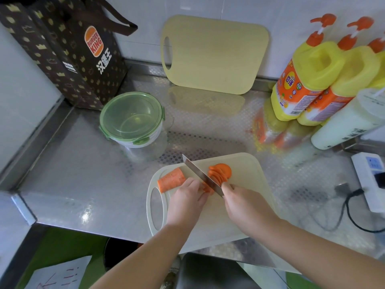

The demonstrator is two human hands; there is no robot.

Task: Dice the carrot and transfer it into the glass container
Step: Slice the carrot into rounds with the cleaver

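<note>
carrot [171,178] — half sliced, orange rounds

Kitchen colours
The carrot [171,178] was orange, the container lid [131,115] green, the counter [83,174] silver with a checkered pattern.

With the left hand [187,198] holding the carrot [171,179], the right hand [244,204] grips the knife [201,175].
</note>
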